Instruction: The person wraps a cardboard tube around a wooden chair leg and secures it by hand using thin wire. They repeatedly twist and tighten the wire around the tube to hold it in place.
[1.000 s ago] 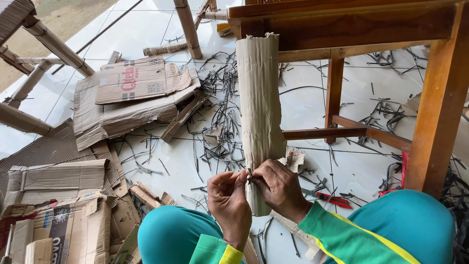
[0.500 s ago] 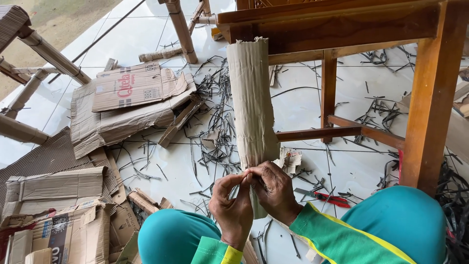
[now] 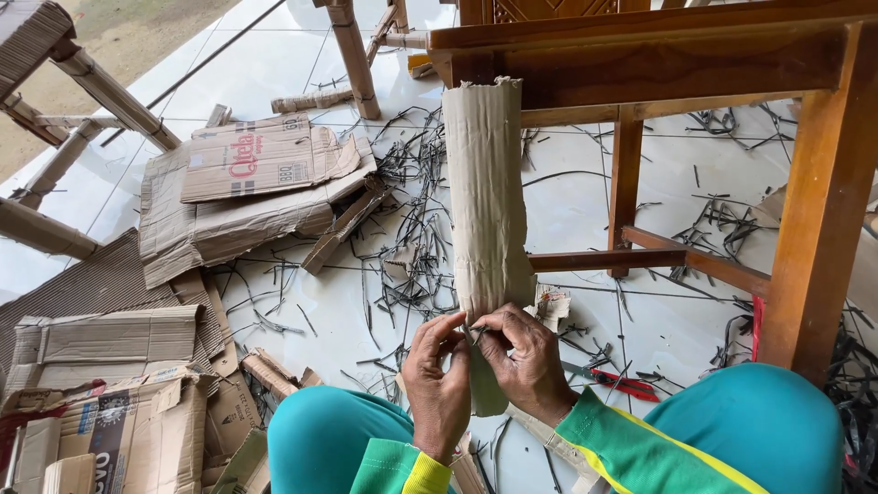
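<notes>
A long roll of brown cardboard (image 3: pixel 485 201) stands tilted away from me, its far end resting against the wooden table's rail. My left hand (image 3: pixel 437 384) and my right hand (image 3: pixel 526 361) meet at the roll's lower part, fingertips pinched together on a thin dark strip (image 3: pixel 470 333) against the cardboard. Both wrists wear green sleeves with yellow edges, and my knees in teal trousers frame the hands.
A wooden table (image 3: pixel 823 201) stands at the right. Flattened cardboard boxes (image 3: pixel 247 183) lie at the left, more boxes (image 3: pixel 101 402) at the lower left. Dark strip offcuts (image 3: pixel 412 220) litter the white tiles. Red-handled cutters (image 3: pixel 622 382) lie by my right knee. Cardboard-wrapped poles (image 3: pixel 110 91) stand upper left.
My hands have stayed on the roll's lower part, fingers shifting slightly on the strip. The view has drifted a little, so the roll sits slightly more upright in the picture.
</notes>
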